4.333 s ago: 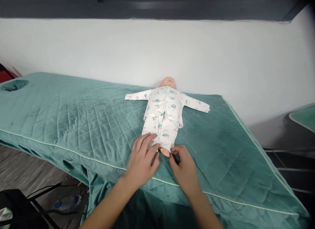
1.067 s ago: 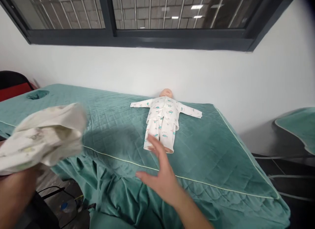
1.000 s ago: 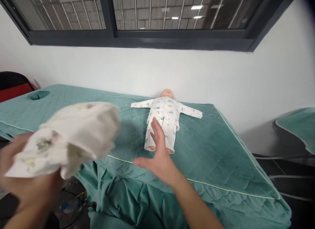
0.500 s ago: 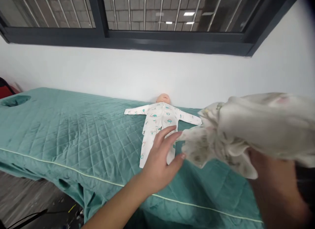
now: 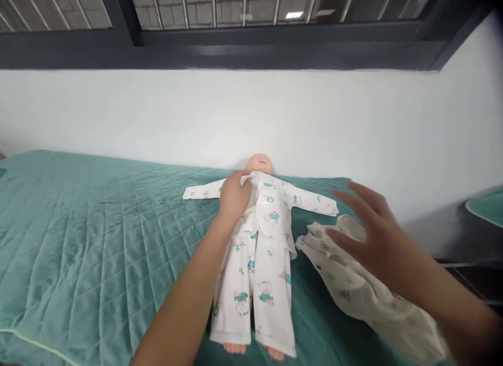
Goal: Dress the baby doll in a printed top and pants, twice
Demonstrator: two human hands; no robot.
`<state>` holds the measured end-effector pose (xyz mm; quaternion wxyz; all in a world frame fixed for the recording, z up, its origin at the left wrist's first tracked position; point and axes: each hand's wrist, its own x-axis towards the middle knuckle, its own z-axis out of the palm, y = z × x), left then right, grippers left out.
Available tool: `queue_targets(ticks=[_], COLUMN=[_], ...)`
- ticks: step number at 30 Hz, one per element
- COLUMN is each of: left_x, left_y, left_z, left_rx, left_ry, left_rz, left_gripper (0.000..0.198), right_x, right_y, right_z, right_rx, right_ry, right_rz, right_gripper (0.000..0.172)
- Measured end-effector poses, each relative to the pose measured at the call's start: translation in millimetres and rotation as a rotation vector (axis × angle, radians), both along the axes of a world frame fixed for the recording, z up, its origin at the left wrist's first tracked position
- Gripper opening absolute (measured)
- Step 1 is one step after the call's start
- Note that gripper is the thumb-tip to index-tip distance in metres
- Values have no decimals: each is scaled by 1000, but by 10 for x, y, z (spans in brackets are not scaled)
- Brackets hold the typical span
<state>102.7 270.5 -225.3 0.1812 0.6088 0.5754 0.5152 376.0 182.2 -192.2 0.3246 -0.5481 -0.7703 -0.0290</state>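
Note:
A baby doll [image 5: 259, 163] lies on its back, arms spread, in a white printed top [image 5: 273, 203] and matching trousers [image 5: 271, 298]; its toes stick out below the cuffs. At the top's neckline, just under the doll's head, my left hand [image 5: 234, 195] is closed with thumb and fingers on the collar cloth. My right hand [image 5: 373, 235] hovers over a crumpled white printed cloth garment [image 5: 361, 292], fingers spread and holding nothing. That garment lies bunched to the right of the doll, partly hidden by my right hand and forearm.
A green quilted cover [image 5: 129, 240] spreads under everything. Behind it rises a white wall [image 5: 165, 119] with a dark-framed window [image 5: 236, 54] above. Another green padded edge [image 5: 487, 206] shows at far right.
The bunched garment went from being held in the air by my right hand to lying beside the doll. My left hand moved up to the doll's collar. The view came closer.

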Motion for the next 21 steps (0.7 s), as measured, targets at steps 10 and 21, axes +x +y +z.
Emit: queue_targets(ticks=[10,21], left_x=[6,-59], left_y=[405,457], left_z=[-288,-318], left_rx=[-87,-90], left_ry=[178,147], left_rz=[-212,-266], left_gripper=[41,43], right_x=[-1055,-1066], right_y=[1523,1401], right_z=[-852,-750], right_rx=[-156,-282], right_ry=[709,694], right_rz=[70,333], right_gripper=[41,29])
